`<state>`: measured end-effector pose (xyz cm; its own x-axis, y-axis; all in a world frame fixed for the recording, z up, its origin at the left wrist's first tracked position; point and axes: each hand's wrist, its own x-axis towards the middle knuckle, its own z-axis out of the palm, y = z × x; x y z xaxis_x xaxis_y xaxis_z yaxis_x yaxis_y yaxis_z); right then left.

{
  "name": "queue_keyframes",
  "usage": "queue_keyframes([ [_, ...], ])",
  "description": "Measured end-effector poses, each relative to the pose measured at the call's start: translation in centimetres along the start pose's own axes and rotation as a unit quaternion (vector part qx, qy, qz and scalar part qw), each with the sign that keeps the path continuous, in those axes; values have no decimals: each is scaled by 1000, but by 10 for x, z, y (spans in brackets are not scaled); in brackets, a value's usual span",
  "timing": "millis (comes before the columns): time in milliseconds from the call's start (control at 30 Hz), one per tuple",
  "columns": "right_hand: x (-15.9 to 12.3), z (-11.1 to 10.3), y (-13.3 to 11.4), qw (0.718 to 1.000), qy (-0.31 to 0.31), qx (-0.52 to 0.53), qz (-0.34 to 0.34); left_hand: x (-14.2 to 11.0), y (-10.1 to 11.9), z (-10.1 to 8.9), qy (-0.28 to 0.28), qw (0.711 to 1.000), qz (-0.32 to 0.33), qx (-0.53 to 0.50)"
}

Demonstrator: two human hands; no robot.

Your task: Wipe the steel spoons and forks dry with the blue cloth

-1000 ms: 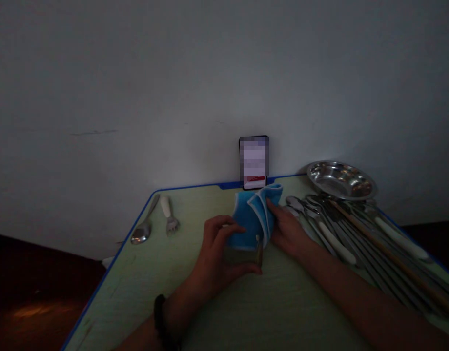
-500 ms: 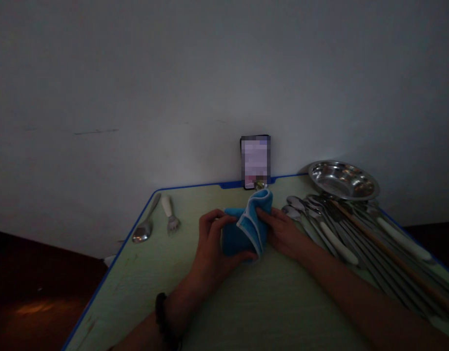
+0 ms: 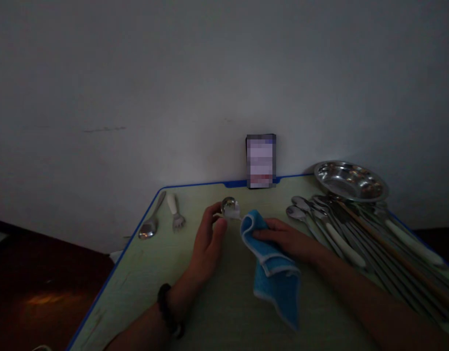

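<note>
A blue cloth (image 3: 277, 273) with pale edging hangs from my right hand (image 3: 288, 239), which is closed on it. Out of the cloth's upper left fold sticks a shiny metal spoon (image 3: 230, 207), its bowl toward my left hand; the handle end is hidden in the cloth. My left hand (image 3: 208, 243) is beside the bowl with fingers bent and the thumb apart from them. Its fingertips are at the bowl's left rim, and whether they touch it is hard to see. A dark beaded bracelet circles the left wrist.
At the table's left lie another spoon (image 3: 151, 224) and a white-handled fork (image 3: 176, 217). A pile of spoons, chopsticks and other cutlery (image 3: 341, 229) covers the right side, with a metal bowl (image 3: 349, 180) behind it. A phone (image 3: 261, 161) leans on the wall.
My left hand has come off the cloth. The cloth now hangs unfolded from my right hand, and the spoon's bowl has swung into view on the left.
</note>
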<state>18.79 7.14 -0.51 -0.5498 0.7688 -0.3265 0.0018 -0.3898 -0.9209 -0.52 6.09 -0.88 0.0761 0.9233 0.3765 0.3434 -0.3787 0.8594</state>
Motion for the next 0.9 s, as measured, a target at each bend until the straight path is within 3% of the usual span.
queue_keyframes([
  [200,0,1,-3,985,-36,-163,-37,5,7,1,-1,996,-89,27],
  [400,-7,-6,-17,943,-74,-322,-50,4,7,4,103,993,-64,-2],
  [500,-19,-12,-36,913,-88,-397,-41,2,7,6,123,991,-54,-30],
  [667,-41,-21,-62,874,-67,-482,-10,1,6,8,117,990,-53,-66],
  [800,-51,-30,-69,867,-64,-494,9,1,6,8,102,987,-73,-99],
  [900,-52,-35,-69,863,-47,-503,7,-2,4,8,55,986,-100,-120],
])
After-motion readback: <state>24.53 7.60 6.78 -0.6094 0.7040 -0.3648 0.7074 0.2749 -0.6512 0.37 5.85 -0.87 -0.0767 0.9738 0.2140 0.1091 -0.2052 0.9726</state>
